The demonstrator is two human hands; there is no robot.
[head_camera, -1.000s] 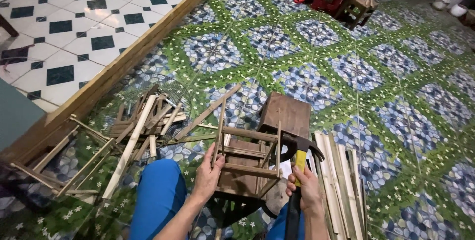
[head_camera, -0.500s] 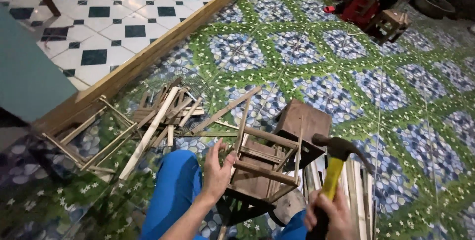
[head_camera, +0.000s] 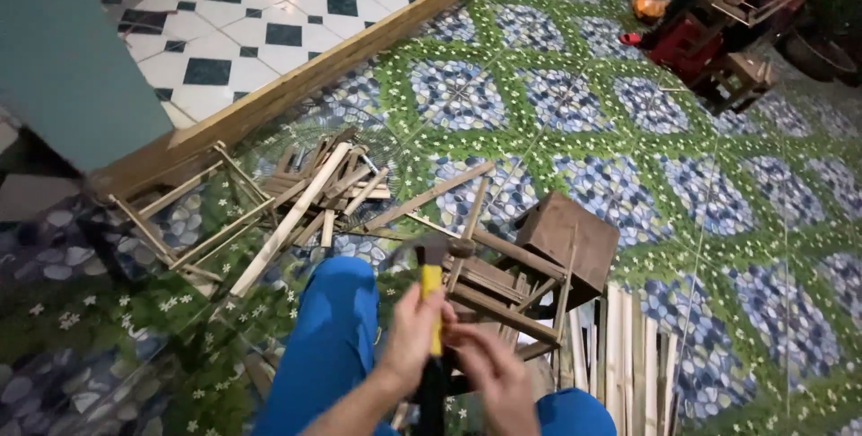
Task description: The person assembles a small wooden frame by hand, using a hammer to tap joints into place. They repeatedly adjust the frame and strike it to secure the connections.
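Blurring hid hammer head; both hands, left and right, gripped handle beside wooden stool; green patterned floor beyond.

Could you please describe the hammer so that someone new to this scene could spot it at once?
Start at the wooden frame on the green patterned floor. Just left of it, the left hand holds the hammer. Its yellow handle and dark head stand out from the bare wood around it.
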